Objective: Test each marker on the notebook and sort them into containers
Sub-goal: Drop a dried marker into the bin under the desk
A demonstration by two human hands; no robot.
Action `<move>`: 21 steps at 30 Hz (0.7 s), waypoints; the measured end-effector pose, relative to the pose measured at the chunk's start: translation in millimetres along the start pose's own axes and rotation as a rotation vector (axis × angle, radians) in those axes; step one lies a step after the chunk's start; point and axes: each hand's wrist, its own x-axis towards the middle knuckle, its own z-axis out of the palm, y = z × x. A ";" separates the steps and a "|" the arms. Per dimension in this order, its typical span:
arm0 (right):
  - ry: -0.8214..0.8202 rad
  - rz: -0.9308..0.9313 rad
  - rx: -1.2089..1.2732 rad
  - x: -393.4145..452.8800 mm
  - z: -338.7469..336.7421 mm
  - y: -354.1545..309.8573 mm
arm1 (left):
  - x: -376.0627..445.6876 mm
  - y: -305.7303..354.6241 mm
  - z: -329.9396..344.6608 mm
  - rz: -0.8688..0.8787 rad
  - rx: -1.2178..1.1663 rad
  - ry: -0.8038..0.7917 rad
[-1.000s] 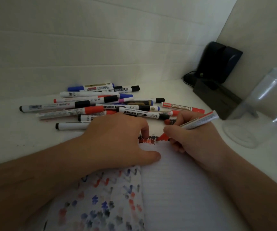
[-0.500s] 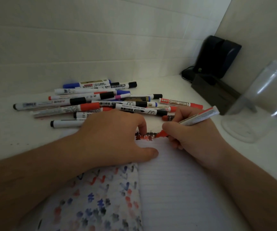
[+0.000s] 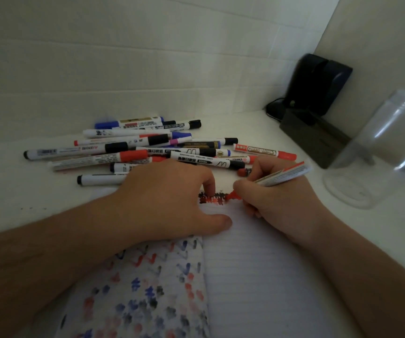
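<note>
Right hand [image 3: 279, 203] still pinches the red marker [image 3: 283, 176], its tip on the notebook [image 3: 257, 276] top edge, as before; left hand [image 3: 169, 203] stays pressed flat, fingers together, on the page.

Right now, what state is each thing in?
Red marker: uncapped, tip on the page.
Right hand: grips the marker.
Left hand: pressing the notebook flat.
Notebook: open, scribbles along top edge.
Marker pile: capped, lying loose.
Clear container: upright, looks empty.
</note>
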 end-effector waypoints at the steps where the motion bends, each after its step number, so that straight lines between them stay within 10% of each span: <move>1: -0.007 0.010 0.000 0.7 -0.1 0.2 | 0.1 -0.1 0.1 -0.001 -0.003 0.001; 13: 0.002 0.018 0.023 2.9 -1.9 2.9 | -3.2 -0.6 1.1 0.032 -0.035 0.043; 21: -0.222 0.046 0.806 2.5 -34.2 7.2 | -1.8 -5.1 8.4 0.183 -0.536 0.285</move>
